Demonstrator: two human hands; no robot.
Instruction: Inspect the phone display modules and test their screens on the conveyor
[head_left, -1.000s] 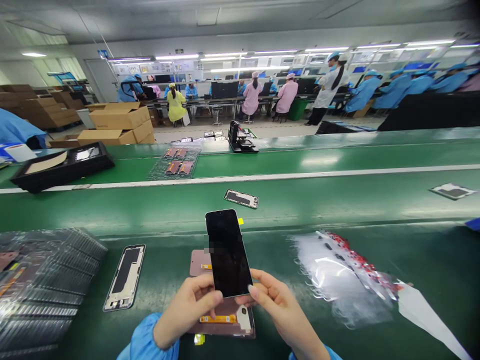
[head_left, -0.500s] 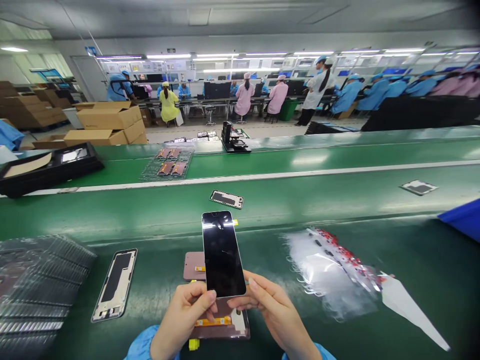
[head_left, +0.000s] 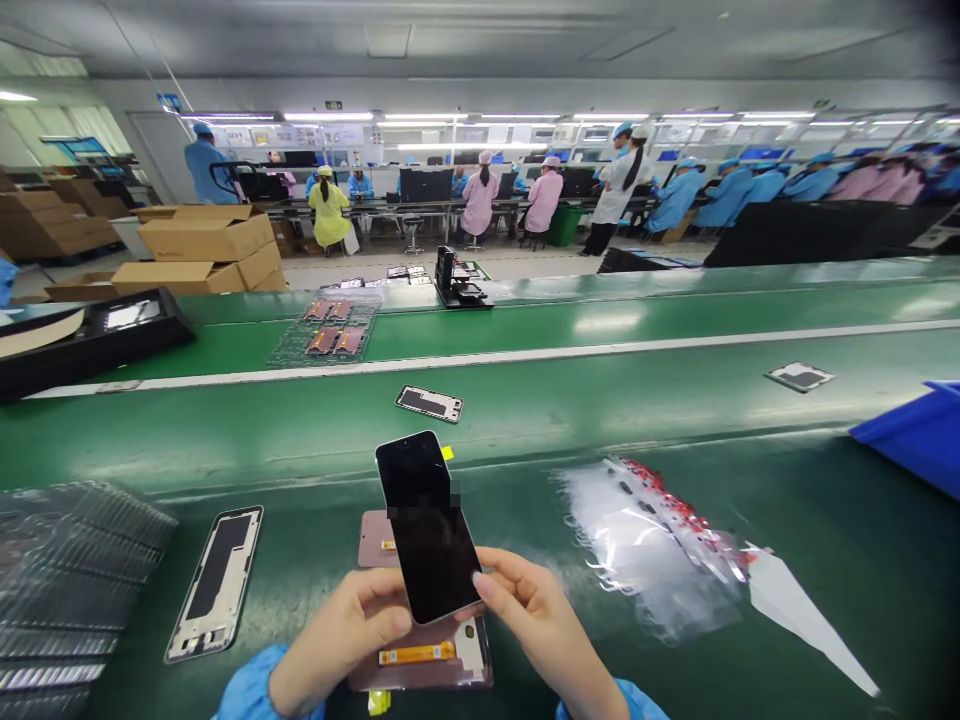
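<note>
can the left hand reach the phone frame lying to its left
Probably yes: nothing lies between the left hand and the phone frame, though that hand is holding the black phone screen.

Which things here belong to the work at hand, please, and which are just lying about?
In use: black phone, held by left hand and right hand; pink-backed panel beneath them.
Lying about: phone frame, stacked clear trays, plastic bag.

Black phone screen [head_left: 429, 528], now tilted further left
</note>
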